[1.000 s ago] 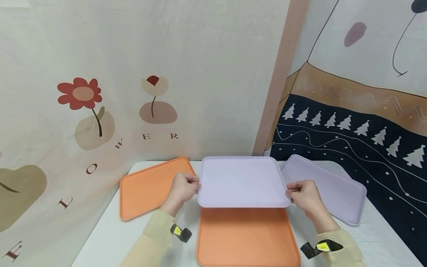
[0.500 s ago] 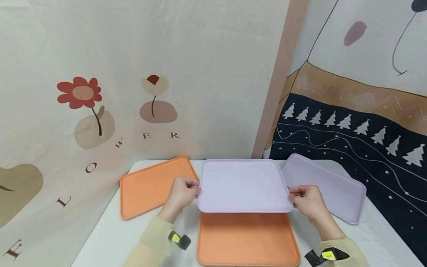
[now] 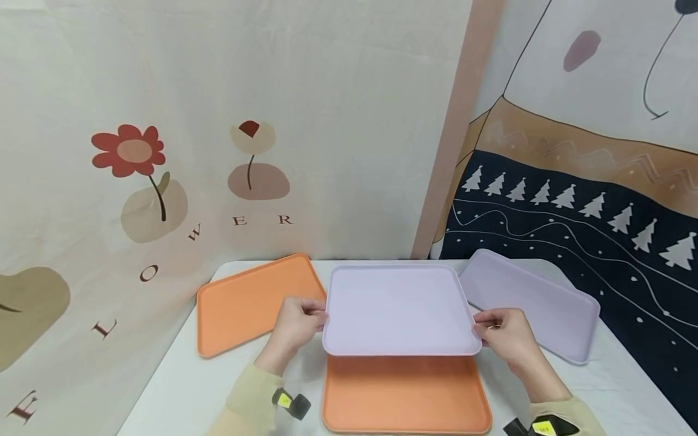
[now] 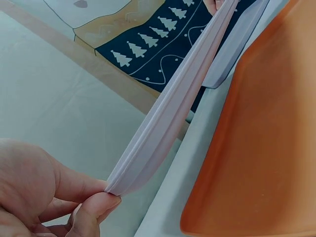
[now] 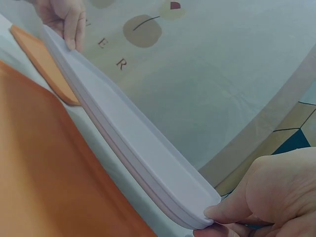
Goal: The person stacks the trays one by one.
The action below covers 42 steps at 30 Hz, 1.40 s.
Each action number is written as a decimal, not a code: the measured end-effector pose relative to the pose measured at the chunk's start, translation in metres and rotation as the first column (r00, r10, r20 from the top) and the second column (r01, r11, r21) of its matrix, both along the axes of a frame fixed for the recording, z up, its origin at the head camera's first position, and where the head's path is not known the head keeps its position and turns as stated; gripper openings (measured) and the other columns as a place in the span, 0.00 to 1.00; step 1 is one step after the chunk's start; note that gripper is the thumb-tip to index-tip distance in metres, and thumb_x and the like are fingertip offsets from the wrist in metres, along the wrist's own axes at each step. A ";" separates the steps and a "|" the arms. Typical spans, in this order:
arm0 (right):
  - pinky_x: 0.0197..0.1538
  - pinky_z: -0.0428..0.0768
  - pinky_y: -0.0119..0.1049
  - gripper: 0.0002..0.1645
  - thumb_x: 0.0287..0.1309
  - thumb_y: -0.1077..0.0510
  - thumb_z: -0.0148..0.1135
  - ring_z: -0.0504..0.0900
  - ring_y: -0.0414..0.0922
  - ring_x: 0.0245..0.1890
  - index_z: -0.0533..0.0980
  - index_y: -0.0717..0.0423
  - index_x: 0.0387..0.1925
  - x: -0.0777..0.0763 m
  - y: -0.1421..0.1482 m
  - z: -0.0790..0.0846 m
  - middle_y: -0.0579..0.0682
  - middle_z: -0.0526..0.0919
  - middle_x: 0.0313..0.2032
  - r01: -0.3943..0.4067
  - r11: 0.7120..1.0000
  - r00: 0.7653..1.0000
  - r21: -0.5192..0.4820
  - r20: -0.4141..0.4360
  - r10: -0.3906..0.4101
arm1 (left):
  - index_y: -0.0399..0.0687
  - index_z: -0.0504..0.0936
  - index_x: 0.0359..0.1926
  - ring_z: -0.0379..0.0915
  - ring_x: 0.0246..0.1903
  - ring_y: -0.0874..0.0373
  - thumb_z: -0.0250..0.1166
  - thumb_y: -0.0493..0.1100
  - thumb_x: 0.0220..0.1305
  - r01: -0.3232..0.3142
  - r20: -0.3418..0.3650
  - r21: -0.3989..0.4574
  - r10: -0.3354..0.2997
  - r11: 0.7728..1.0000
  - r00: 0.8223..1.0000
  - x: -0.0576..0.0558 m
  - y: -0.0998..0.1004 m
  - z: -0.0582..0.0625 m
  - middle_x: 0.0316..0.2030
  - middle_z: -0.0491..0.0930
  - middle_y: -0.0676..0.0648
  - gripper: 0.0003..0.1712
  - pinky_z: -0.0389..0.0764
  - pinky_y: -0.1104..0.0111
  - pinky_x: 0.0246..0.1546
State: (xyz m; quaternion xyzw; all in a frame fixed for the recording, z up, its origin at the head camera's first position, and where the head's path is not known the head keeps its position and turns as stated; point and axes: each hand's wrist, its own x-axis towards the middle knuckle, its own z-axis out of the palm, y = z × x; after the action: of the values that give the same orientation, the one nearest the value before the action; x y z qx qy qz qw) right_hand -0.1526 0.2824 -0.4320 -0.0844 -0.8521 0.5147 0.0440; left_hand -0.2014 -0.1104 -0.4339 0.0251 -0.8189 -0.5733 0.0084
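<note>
A lilac rectangular tray [image 3: 400, 309] is held level above a larger orange tray [image 3: 406, 396], covering its far part in the head view. My left hand [image 3: 297, 327] pinches the lilac tray's left rim between thumb and fingers; the left wrist view shows this grip at the tray's edge [image 4: 148, 143]. At the opposite rim my right hand [image 3: 507, 336] pinches likewise, its thumb on top in the right wrist view, where the lilac tray [image 5: 133, 123] spans between both hands. Air shows between the lilac tray and the orange one in the wrist views.
Another orange tray [image 3: 256, 303] lies slanted at the table's back left, behind my left hand. A second lilac tray [image 3: 537, 309] lies angled at the back right. The white table [image 3: 163, 387] meets a printed cloth backdrop [image 3: 354, 151] at its far edge.
Both hands have brought the lilac tray a little nearer and lower in the head view, keeping their grip. The other trays stay where they were.
</note>
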 end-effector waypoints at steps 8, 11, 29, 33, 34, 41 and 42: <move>0.35 0.88 0.36 0.14 0.62 0.75 0.63 0.82 0.48 0.34 0.79 0.80 0.49 0.006 0.000 0.000 0.60 0.81 0.36 -0.010 0.999 1.000 -0.037 0.011 0.011 | 0.29 0.88 0.39 0.84 0.33 0.54 0.67 0.25 0.63 -0.004 0.021 0.020 0.004 1.000 1.000 0.007 -0.001 -0.004 0.34 0.84 0.42 0.05 0.90 0.62 0.37; 0.35 0.88 0.36 0.14 0.62 0.75 0.63 0.82 0.48 0.34 0.79 0.79 0.49 0.008 0.000 -0.002 0.60 0.81 0.36 -0.005 0.999 1.000 -0.041 0.024 0.006 | 0.28 0.88 0.40 0.84 0.33 0.53 0.67 0.25 0.62 -0.003 0.024 0.031 0.002 1.000 1.000 0.010 -0.001 -0.005 0.34 0.84 0.41 0.06 0.90 0.61 0.38; 0.35 0.89 0.36 0.15 0.60 0.75 0.65 0.82 0.46 0.33 0.79 0.80 0.48 0.019 0.004 -0.008 0.59 0.82 0.36 0.005 0.998 0.999 -0.070 0.052 -0.001 | 0.29 0.88 0.41 0.83 0.33 0.54 0.69 0.26 0.63 -0.007 0.034 -0.002 0.007 1.000 0.999 0.023 -0.001 -0.006 0.35 0.83 0.41 0.07 0.90 0.64 0.36; 0.35 0.89 0.37 0.14 0.61 0.75 0.65 0.82 0.46 0.34 0.80 0.79 0.48 0.023 0.003 -0.009 0.58 0.82 0.36 0.008 0.998 0.998 -0.065 0.063 -0.004 | 0.29 0.87 0.40 0.83 0.32 0.54 0.69 0.26 0.62 -0.002 0.029 0.000 0.002 1.000 1.000 0.025 -0.001 -0.009 0.35 0.83 0.41 0.06 0.89 0.64 0.35; 0.36 0.89 0.37 0.14 0.60 0.75 0.65 0.82 0.46 0.34 0.80 0.79 0.48 0.024 0.003 -0.009 0.58 0.82 0.35 0.010 0.998 0.998 -0.068 0.065 -0.005 | 0.30 0.87 0.40 0.82 0.32 0.55 0.69 0.26 0.62 -0.003 0.031 0.001 0.003 1.000 1.000 0.026 -0.001 -0.009 0.35 0.83 0.41 0.06 0.89 0.65 0.35; 0.34 0.89 0.36 0.15 0.59 0.75 0.66 0.82 0.45 0.32 0.80 0.80 0.48 0.029 0.003 -0.013 0.58 0.82 0.34 0.023 0.996 0.998 -0.082 0.064 -0.018 | 0.29 0.87 0.41 0.82 0.31 0.55 0.69 0.26 0.61 0.009 0.018 0.005 -0.009 1.000 1.000 0.031 -0.003 -0.014 0.33 0.83 0.43 0.07 0.89 0.65 0.34; 0.34 0.89 0.36 0.15 0.59 0.75 0.66 0.81 0.45 0.32 0.80 0.80 0.48 0.029 0.003 -0.014 0.58 0.82 0.34 0.025 0.996 0.998 -0.082 0.065 -0.019 | 0.29 0.87 0.41 0.82 0.31 0.55 0.69 0.26 0.61 0.009 0.018 0.005 -0.009 1.000 1.000 0.031 -0.002 -0.014 0.33 0.83 0.43 0.07 0.89 0.65 0.34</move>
State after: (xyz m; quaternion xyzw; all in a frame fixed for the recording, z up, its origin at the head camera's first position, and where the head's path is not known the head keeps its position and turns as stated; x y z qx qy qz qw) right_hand -0.1231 0.2853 -0.4460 -0.1121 -0.8300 0.5461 0.0185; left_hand -0.1701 -0.1128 -0.4482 0.0267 -0.8176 -0.5751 -0.0016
